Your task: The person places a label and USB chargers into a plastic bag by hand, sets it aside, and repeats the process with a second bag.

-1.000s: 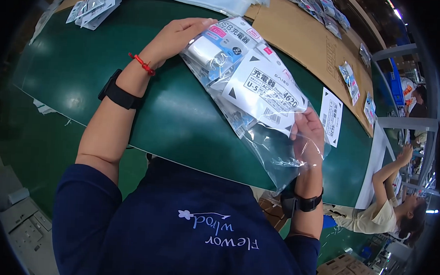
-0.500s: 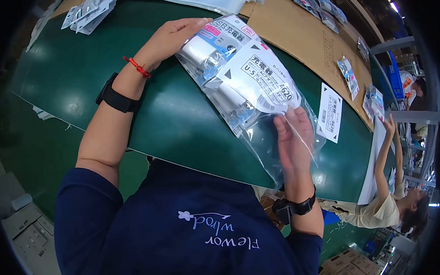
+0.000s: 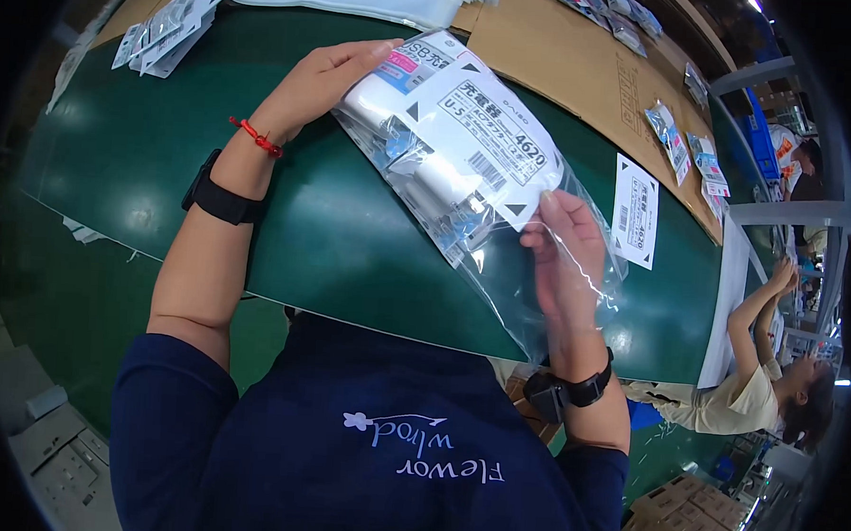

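Looking down from head height, a person in a dark blue top stands at a green table, both bare forearms reaching out over it. Nearest, the right hand, with a black watch at the wrist, is closed in a pinch on the open end of a clear plastic bag, thumb and fingertips pressed against the film beside a white printed label. The bag lies slanted across the green surface between the two hands and is stuffed with small white packaged items. Farther out, the left hand, wearing a red string bracelet and a black wristband, lies curled over the bag's far end, fingers on top; whether it truly grips or only steadies the bag is hard to tell. A loose white label sheet lies just right of the bag. Beyond, a brown cardboard sheet covers the table, with small packets scattered on it, and more packets at far left. At right, another person leans over a neighbouring bench
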The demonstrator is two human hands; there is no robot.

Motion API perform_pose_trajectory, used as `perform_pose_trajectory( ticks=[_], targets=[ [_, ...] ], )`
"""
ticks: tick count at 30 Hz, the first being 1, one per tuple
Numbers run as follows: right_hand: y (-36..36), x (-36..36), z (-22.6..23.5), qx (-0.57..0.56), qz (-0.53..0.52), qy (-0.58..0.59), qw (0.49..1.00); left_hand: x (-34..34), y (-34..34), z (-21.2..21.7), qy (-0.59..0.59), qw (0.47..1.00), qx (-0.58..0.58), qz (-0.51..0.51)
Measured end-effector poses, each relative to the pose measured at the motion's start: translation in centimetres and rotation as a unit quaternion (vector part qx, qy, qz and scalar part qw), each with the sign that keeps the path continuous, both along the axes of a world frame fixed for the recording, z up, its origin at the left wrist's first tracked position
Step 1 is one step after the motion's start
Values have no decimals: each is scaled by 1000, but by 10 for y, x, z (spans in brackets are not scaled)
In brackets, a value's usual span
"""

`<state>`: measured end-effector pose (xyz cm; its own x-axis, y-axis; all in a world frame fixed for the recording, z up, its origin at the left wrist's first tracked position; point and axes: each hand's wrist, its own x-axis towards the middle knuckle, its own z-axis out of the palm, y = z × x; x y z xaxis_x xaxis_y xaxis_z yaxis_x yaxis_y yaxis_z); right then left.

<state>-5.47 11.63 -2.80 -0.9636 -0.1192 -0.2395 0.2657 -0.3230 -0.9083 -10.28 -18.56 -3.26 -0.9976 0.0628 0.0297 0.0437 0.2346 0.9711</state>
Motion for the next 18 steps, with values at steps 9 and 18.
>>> perform_pose_trajectory(
  ticks=[9,18],
  targets=[
    [3,0,-3,58,14,71,996,0,2,-1,-5,999,29,-30],
    [-6,-4,-3,102,5,118,988,3,7,3,18,999,2,-39]
  ],
)
